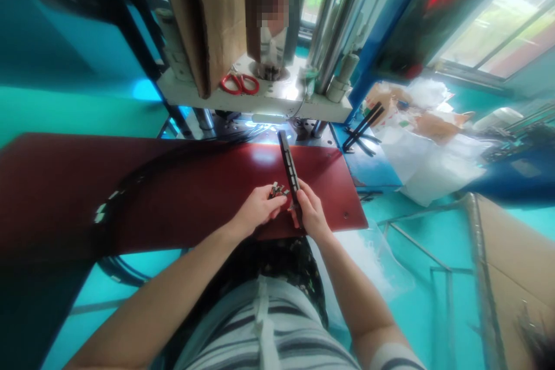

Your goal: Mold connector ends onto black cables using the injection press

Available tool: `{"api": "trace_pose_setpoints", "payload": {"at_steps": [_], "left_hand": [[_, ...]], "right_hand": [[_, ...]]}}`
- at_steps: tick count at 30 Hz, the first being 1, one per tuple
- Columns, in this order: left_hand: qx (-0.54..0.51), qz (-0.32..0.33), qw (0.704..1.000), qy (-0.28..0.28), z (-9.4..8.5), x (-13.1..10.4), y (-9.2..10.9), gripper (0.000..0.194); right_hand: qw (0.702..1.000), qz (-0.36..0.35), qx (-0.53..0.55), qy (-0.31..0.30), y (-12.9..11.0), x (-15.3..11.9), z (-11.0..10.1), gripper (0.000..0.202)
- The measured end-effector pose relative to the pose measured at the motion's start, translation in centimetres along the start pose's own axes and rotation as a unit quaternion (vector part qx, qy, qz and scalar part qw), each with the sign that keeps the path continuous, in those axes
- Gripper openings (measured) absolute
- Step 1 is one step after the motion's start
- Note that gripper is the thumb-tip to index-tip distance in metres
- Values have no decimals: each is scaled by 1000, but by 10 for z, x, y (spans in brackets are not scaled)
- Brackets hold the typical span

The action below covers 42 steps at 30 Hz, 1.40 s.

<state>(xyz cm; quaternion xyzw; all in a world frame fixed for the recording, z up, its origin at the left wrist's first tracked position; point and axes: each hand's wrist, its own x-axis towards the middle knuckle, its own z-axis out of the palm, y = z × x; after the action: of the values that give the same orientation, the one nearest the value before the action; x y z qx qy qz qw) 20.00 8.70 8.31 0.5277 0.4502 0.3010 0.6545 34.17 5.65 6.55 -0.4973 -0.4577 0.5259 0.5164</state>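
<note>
My right hand is closed around the lower end of a long dark bar with a row of slots. The bar stands up at a slant, its far end pointing at the machine. In the fingers of my left hand sit several small metal-ended connector pieces, too small to make out fully. Both hands are close together over the front edge of the dark red board. A bundle of black cables with pale ends curves across the board at the left.
Beyond the board stands a press-like machine with a white plate, bearing red-handled scissors. Black rods lie on a blue ledge at right, beside white plastic bags. A cardboard box stands at lower right.
</note>
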Motion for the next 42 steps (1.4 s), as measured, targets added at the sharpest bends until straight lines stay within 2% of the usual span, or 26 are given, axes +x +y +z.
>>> {"api": "trace_pose_setpoints", "payload": {"at_steps": [3,7,13,18,22,26,30,33,37,39,42], "left_hand": [[-1,-4,1000,-9,-3,2,-1,24],[-22,-10,1000,10,-1,2,-3,25],[-2,14,1000,10,2,4,-6,20],[-19,8,1000,20,3,3,-2,21],[-34,-2,999,4,4,3,-1,19],[-17,37,999,4,4,8,-11,19],[25,83,996,28,2,10,-18,25],[37,94,993,66,-4,9,-13,28],[-56,67,986,143,-10,7,-2,22],[-96,37,988,117,-8,6,1,18],[-83,6,995,52,-2,3,3,19]], "right_hand": [[1000,2,2,1,0,0,0,49],[1000,8,-2,2,1,0,0,50],[1000,23,-6,-19,2,0,-3,53],[999,31,-5,-27,2,2,-4,54],[999,25,-11,-36,3,3,-5,52],[998,19,-51,-40,4,3,-3,51],[995,7,-91,-40,5,4,-1,49],[998,11,-55,-39,4,3,-1,49],[999,23,-7,-21,0,2,-2,51],[1000,26,4,-13,-3,2,-2,51],[999,28,5,-23,-3,2,-3,51]]}}
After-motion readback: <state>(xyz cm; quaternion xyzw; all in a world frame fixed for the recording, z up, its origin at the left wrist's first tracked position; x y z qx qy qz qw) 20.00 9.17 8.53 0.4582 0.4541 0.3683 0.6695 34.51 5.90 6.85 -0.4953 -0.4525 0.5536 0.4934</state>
